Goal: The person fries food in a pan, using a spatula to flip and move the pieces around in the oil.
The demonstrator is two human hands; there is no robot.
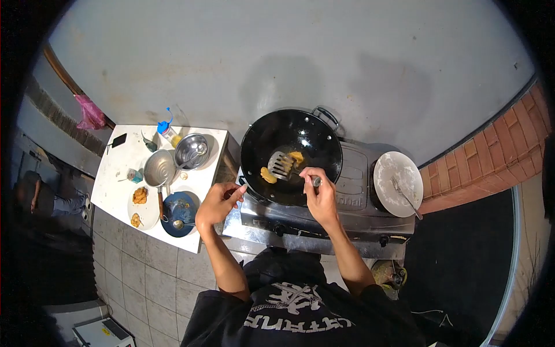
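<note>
Wok (269, 134): round, glossy black metal, on the stove (352, 184); lumpy golden food pieces (268, 175) lie inside.
Spatula (281, 166): flat, slotted head low in the wok, pointing left and slightly away from the person; long axis mostly sideways.
Right hand (321, 194): fingers curled closed around the spatula's handle.
Left hand (221, 203): fingers partly bent, at the wok's near left edge; cannot tell whether they grip anything.
White bowl (383, 172): round, coated with white powder, spoon (407, 200) inside.
White plate (150, 216): two browned, craggy heaps.

I've got L hand (216, 206) half-curled, turned R; R hand (319, 194) curled tight in a grip, bare forearms (348, 257) reaching fwd.
</note>
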